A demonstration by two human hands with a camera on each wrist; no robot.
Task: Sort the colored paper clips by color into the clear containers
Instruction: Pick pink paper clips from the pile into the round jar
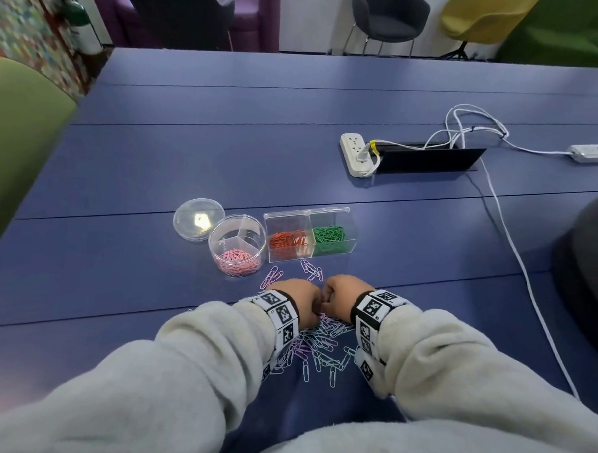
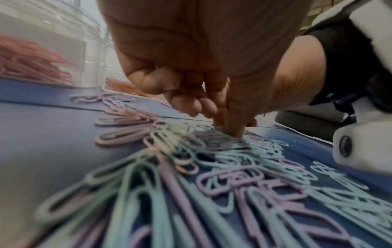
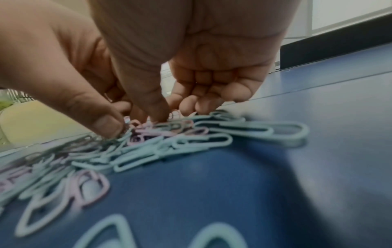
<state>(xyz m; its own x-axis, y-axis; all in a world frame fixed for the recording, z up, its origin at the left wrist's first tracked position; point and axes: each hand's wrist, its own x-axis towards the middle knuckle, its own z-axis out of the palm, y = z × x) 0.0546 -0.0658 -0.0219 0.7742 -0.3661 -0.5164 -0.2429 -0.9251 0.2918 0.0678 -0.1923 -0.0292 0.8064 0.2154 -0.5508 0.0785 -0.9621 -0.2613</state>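
At the lower middle of the head view, the left hand (image 1: 299,300) and right hand (image 1: 339,295) meet knuckle to knuckle, fingers curled down into the loose heap of pale blue and lilac paper clips (image 1: 319,347) on the blue surface (image 1: 225,154). The left thumb and fingertips (image 2: 232,129) narrow to a pinch in the heap; whether either grip actually holds a clip, I cannot tell. Just above the hands stand a round clear container (image 1: 236,246) with pink clips and a rectangular clear two-compartment box (image 1: 309,235) with orange clips left, green right. A round clear lid (image 1: 198,218) lies at the round container's upper left.
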